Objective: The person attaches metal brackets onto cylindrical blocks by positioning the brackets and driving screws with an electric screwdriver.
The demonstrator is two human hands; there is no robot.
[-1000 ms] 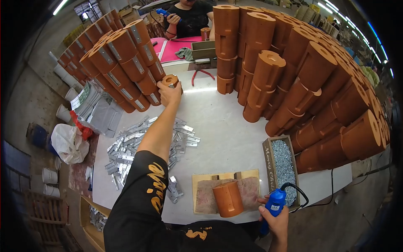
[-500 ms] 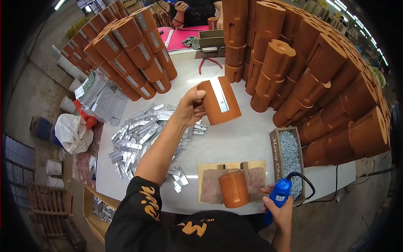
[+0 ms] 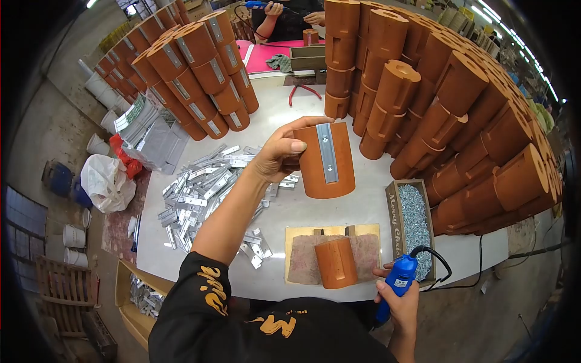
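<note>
My left hand grips a brown-orange cylinder by its upper left side, above the middle of the table. A metal strip with two screws in it runs down the cylinder's face. Low at the right, my right hand is wrapped round a blue electric screwdriver with a black cord. Between the hands and nearer me, another cylinder lies on a cloth-covered board. A heap of loose metal strips spreads left of my raised hand.
A narrow box of screws stands right of the board. Stacked cylinders wall the right side; more stacks with strips rise at the back left. Red-handled pliers lie farther back. A co-worker works across the table.
My left hand has brought the cylinder slightly lower and turned it, so the strip's two screws now show. My right hand still holds the screwdriver near the same spot.
</note>
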